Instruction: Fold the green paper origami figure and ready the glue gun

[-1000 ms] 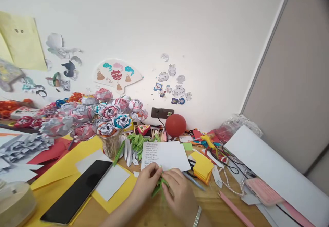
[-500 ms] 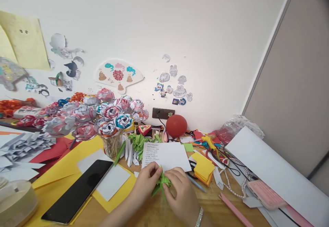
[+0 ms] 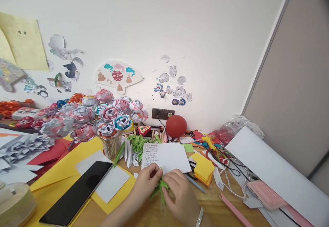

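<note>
Observed green folded paper (image 3: 162, 188) pinched in left hand (image 3: 148, 179) and right hand (image 3: 180, 192), over the worktop (image 3: 205, 203), on the near side of a handwritten sheet (image 3: 168, 156); cannot confirm exact shape, being partly hidden. Noted a stack of yellow paper (image 3: 204, 168) to the right and, to the left, a black phone (image 3: 78, 191) lying slantwise on yellow sheets (image 3: 50, 194). Recorded paper flowers (image 3: 110, 113) and a red balloon (image 3: 176, 126) farther back, near the wall (image 3: 205, 49).
</note>
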The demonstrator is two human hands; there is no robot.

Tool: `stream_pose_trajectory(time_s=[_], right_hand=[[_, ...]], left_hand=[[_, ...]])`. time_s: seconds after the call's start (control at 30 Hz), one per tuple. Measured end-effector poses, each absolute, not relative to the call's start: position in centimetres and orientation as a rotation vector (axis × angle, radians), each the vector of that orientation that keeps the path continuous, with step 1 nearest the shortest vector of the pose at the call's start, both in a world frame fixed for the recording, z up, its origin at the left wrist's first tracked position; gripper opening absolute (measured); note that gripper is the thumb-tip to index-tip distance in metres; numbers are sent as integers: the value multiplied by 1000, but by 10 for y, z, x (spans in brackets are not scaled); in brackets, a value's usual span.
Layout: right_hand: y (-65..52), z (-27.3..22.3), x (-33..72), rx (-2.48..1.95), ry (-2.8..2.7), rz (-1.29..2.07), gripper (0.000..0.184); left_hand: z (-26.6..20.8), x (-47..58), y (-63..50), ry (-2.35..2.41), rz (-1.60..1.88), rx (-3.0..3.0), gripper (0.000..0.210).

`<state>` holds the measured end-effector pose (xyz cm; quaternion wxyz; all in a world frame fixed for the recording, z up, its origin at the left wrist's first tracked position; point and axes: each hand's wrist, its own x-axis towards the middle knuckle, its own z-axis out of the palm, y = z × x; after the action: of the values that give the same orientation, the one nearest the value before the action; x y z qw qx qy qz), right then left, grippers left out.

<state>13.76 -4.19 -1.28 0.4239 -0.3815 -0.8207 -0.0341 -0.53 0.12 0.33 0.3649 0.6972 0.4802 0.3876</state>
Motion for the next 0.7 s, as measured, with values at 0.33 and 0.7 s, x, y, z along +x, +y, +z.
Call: stream_pose_trajectory(time_s=[0.33,0.7], right_hand=[[-44,-10,138,-957,-2113,-42,17],[-44,-12,137,-1022,-2162,-17,18]], left_hand=[[11,-6,-2,1239,973,1841,26],[10,-7,-3,1261,953,1860,25]])
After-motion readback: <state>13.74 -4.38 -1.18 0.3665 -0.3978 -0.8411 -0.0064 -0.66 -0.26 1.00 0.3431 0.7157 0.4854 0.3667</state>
